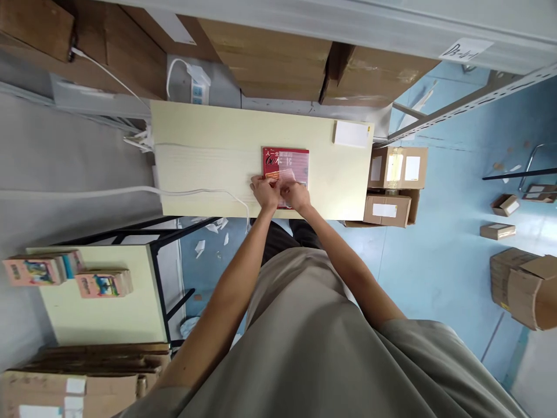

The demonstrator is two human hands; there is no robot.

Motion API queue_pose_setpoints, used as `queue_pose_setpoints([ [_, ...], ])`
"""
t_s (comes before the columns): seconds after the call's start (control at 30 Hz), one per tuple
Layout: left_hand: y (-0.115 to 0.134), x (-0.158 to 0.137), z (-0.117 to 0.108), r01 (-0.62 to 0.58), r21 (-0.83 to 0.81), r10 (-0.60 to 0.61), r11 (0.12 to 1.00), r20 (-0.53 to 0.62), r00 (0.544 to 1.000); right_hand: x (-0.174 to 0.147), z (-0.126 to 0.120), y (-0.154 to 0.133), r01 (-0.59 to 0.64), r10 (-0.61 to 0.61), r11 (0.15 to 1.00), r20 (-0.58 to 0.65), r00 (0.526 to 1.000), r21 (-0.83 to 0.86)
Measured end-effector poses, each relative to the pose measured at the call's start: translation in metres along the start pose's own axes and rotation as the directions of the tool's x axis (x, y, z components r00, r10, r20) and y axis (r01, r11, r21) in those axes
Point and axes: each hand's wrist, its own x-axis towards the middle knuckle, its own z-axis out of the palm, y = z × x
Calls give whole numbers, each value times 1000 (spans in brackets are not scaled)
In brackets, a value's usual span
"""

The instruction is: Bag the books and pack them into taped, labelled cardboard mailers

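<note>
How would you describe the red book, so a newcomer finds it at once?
On the long pale table, find the left hand and right hand. Beneath them lies the red book. Its red, white-lettered cover sets it apart from the pink books at lower left.

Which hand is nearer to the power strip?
Left. In the picture, the left hand is below and right of the power strip; the right hand, over the book, is farther right.
</note>
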Motion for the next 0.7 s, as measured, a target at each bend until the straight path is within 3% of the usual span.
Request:
queue_pose_setpoints([
  [0.13,6,-12,6,19,-10,-20,1000,-124,992,7,-25,33,-142,172,979,-212,962,147],
  [0.23,10,-19,11,3,-72,-16,997,-172,985,30,-36,46,-280,330,924,-176,927,261],
  [0.3,11,-19,12,4,-121,-27,993,-187,982,46,-39,46,-328,375,894,-109,921,306],
  [0.47,21,-19,0,15,-169,-44,985,-172,984,61,-42,41,-288,337,874,-60,940,392],
  [0.53,29,-33,-1,-106,-163,80,981,-157,984,60,-45,39,-251,302,889,-79,950,383],
  [0.6,39,-55,6,-251,-156,243,955,-67,968,59,-47,35,-220,270,912,-102,958,348],
  [0.7,49,-87,25,-289,-145,304,946,101,947,59,-49,24,-180,228,946,-159,961,269],
])
